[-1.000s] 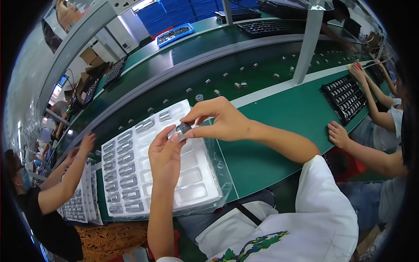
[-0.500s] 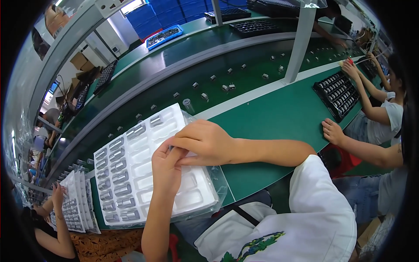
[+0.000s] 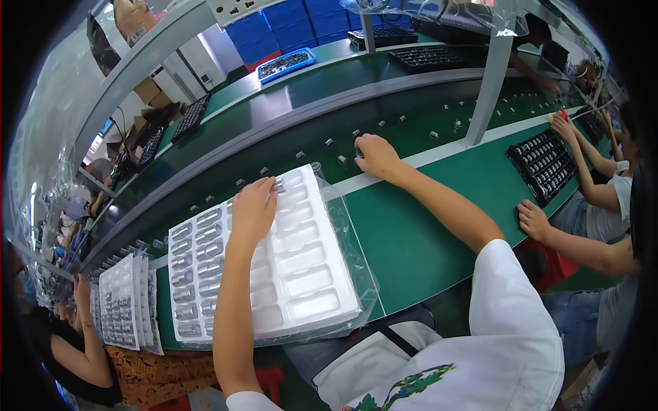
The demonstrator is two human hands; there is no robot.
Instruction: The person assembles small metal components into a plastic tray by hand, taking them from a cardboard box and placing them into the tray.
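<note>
A white moulded tray (image 3: 308,277) lies before me, partly filled with silver metal cylinders (image 3: 183,279) in rows on its left side. My left hand (image 3: 252,211) is over the tray's far part, fingers curled down at a silver cylinder (image 3: 278,185) that shows beside the fingertips. Beyond the tray, my right hand (image 3: 378,157) reaches over the green conveyor belt (image 3: 312,133). Its fingers are bent together near the small metal parts (image 3: 342,159); what they hold, if anything, is hidden. The tray's right-hand slots hold no cylinders.
Clear plastic film (image 3: 367,288) sticks out from beneath the tray. Stacked white trays (image 3: 123,301) stand left, by another person's arm. A black tray of parts (image 3: 541,168) and co-workers' hands are at right. A grey post (image 3: 492,89) rises beside the belt.
My hands were together above the tray and have parted. The right has gone out over the belt; the left has come down at the tray's far part. The view has shifted slightly.
</note>
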